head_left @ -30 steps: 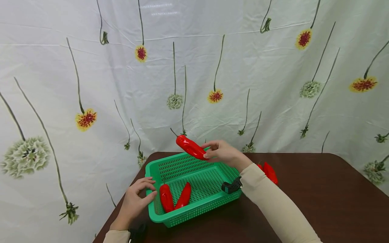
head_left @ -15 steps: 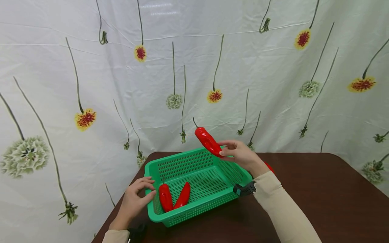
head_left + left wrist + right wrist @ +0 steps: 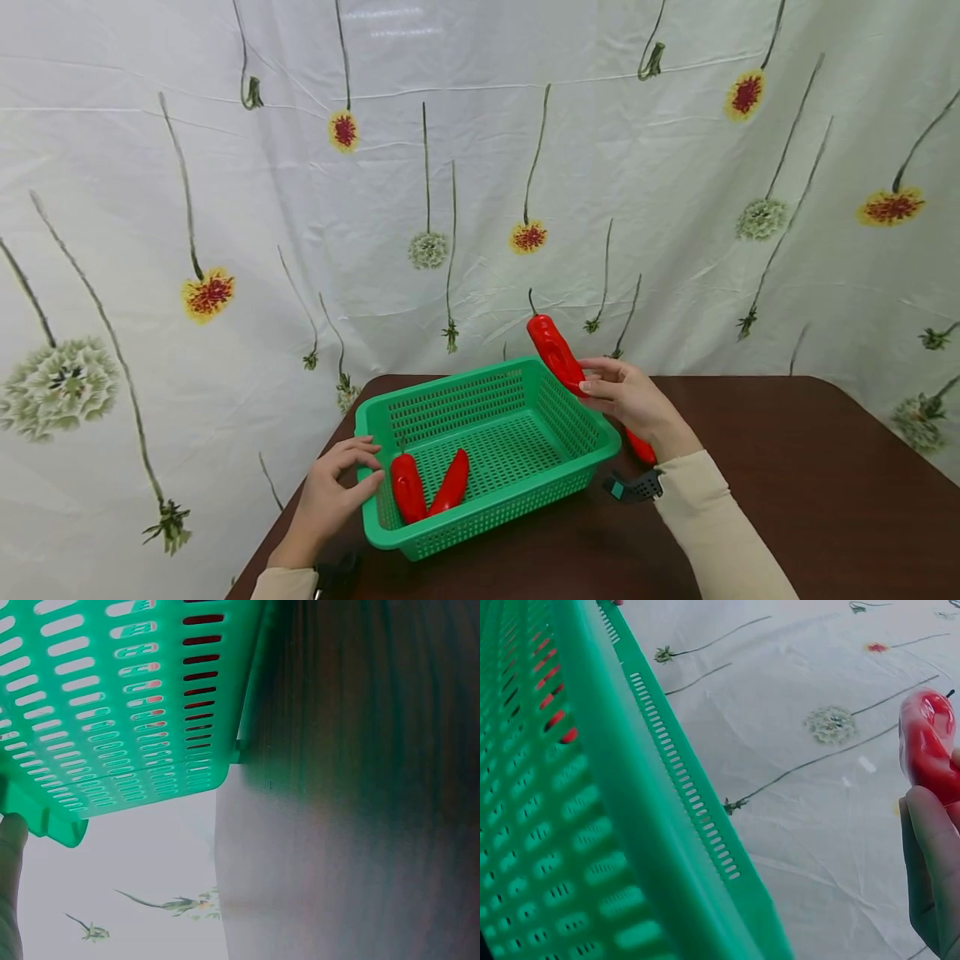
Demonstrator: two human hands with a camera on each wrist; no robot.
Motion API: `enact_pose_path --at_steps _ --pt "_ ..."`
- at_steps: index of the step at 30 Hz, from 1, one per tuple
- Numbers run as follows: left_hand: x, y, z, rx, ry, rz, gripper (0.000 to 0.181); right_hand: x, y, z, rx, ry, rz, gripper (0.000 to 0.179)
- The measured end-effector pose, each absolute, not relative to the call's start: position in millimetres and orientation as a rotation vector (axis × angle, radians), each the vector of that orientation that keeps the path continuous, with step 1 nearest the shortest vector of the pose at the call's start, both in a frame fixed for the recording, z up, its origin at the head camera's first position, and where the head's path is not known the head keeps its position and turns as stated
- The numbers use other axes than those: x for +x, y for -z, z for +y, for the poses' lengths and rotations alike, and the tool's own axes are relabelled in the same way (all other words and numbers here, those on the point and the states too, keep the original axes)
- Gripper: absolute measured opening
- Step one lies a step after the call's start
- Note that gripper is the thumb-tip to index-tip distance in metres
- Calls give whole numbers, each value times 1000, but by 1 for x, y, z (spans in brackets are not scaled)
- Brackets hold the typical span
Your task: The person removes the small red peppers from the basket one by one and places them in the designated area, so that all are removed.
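Note:
My right hand (image 3: 630,404) pinches a glossy red chili pepper (image 3: 555,350) by its lower end. The pepper tilts, its dark stem up, over the right end of the green plastic basket (image 3: 495,521). In the right wrist view the fingers (image 3: 934,847) press against the pepper (image 3: 928,739). My left hand (image 3: 330,496) is at the basket's left rim, its fingertips right at the edge and thumb apart from the fingers. Two red peppers lie in the basket's left end, one upright-lying pepper (image 3: 408,489) and one slanted pepper (image 3: 452,482).
Another red pepper (image 3: 640,447) lies on the dark wooden table (image 3: 795,483), right of the basket and partly hidden by the right hand. A white curtain with printed flowers (image 3: 480,183) hangs behind the table. Black straps (image 3: 633,486) are worn at the wrists.
My right hand has moved right with the pepper, from above the basket's middle to its right end, and the pepper has tipped more upright. The left hand stays in place.

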State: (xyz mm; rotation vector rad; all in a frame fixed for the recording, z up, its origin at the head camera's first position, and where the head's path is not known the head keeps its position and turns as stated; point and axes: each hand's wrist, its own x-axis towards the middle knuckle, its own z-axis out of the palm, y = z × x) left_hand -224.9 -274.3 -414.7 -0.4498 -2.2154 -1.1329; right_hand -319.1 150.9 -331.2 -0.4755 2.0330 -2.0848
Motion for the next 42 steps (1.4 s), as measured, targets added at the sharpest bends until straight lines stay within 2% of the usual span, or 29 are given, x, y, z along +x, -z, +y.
enact_pose_path --at_steps 22,31,42 --pt "-226 413 -275 -433 1105 -2232 13 -323 335 180 -322 2136 2176 53" --pt "-227 417 -278 -410 1111 -2243 20 -329 347 187 -229 2146 2210 51" --pt "-226 415 -274 -433 1132 -2217 13 -333 359 195 -112 2145 2280 51"
